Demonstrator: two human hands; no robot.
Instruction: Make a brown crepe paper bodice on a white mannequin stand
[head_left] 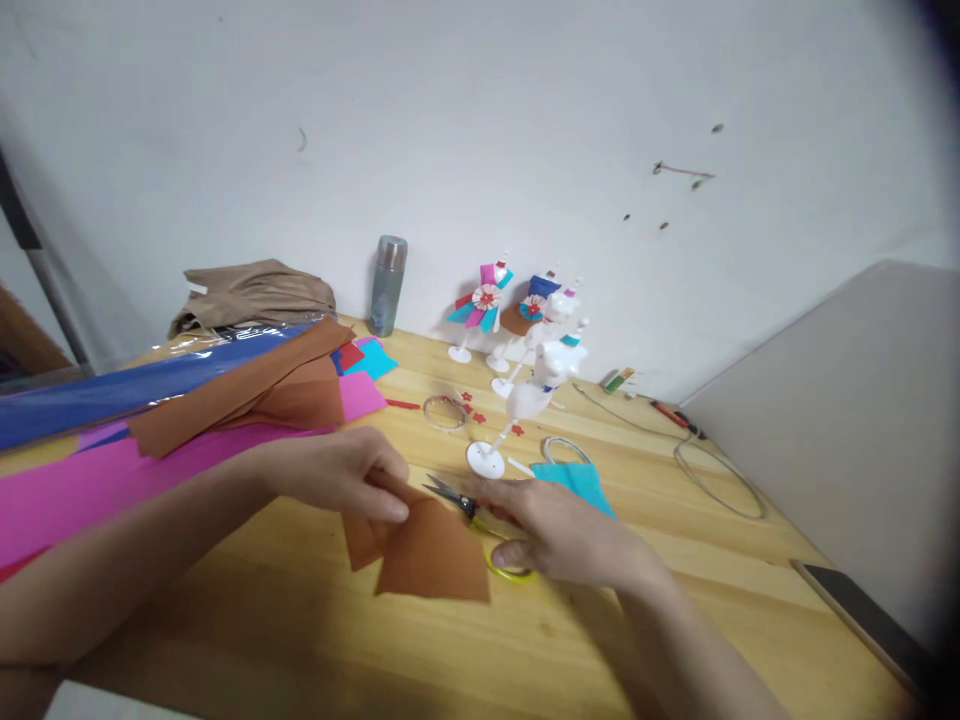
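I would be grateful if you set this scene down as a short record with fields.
left hand: pinching brown material
right hand: holding yellow-handled scissors
scissor blades: parted, pointing toward the brown material's side
mannequins: four on white stands; the nearest one is mostly white
beyond right hand: turquoise piece, overlapping a pale ring
left side: brown, pink and blue sheets, with tan cloth behind
near wall: upright flask
surface: light wooden table
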